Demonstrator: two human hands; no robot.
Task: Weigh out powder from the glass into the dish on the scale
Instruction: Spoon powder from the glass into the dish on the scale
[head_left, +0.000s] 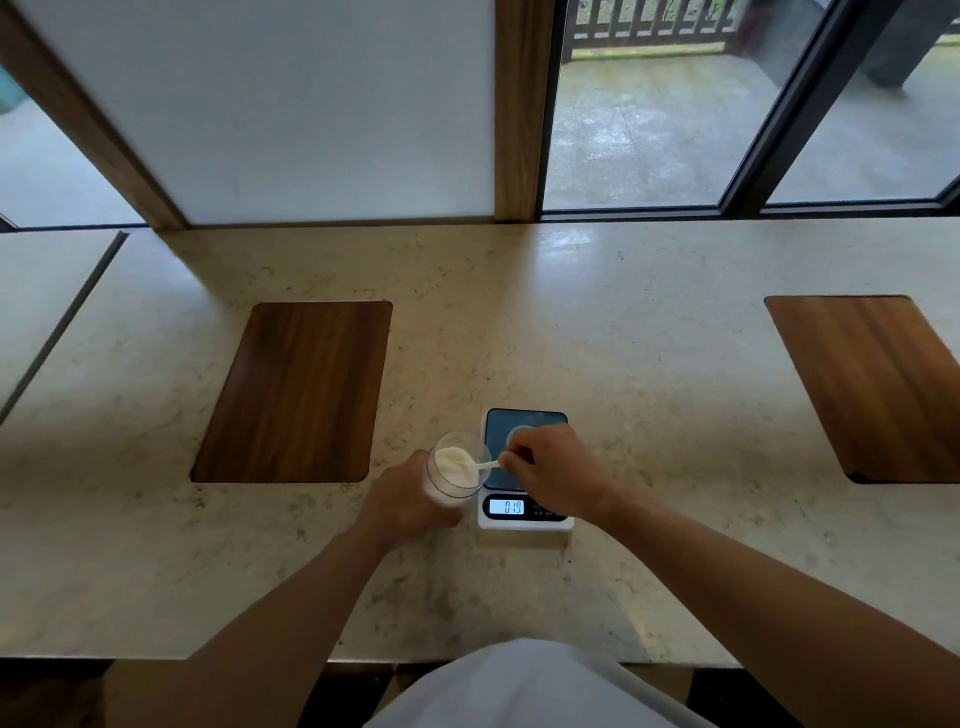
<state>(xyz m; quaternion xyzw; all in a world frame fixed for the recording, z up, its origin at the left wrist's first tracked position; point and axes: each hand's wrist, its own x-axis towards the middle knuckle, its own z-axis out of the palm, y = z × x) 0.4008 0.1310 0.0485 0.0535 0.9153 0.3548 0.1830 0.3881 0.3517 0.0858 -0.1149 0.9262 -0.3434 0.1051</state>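
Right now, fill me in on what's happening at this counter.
A person is weighing out white powder. The left hand holds a clear glass, tilted toward the digital scale beside it on the marble counter. The right hand holds a small white spoon with its tip in the glass's powder. A small clear dish sits on the scale platform, partly hidden by the right hand. The display appears to read 0.19.

On the pale stone bench (649, 364), the left hand (410, 499) grips a tilted glass (454, 470) of white powder (454, 460) beside the scale (524, 470), while the right hand (558, 478) holds a white spoon (488, 464) reaching into the glass, partly covering the dish (519, 434), display reading 019.
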